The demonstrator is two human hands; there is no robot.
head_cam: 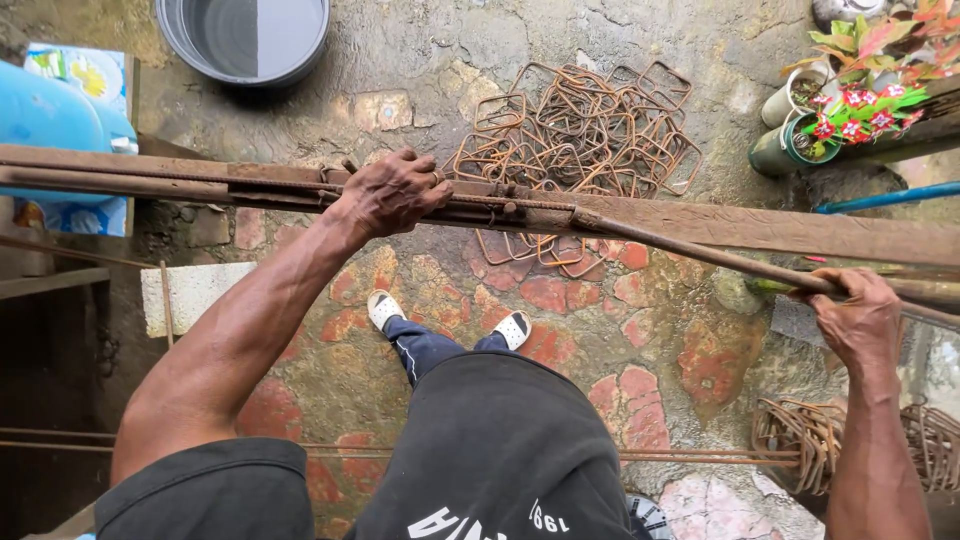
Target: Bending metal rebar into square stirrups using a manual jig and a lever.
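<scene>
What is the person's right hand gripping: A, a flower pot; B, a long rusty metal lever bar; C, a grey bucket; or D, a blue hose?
B: the right hand is closed around the end of the long rusty lever bar, which runs up to the wooden bending bench, while the left hand presses on the bench.
</scene>
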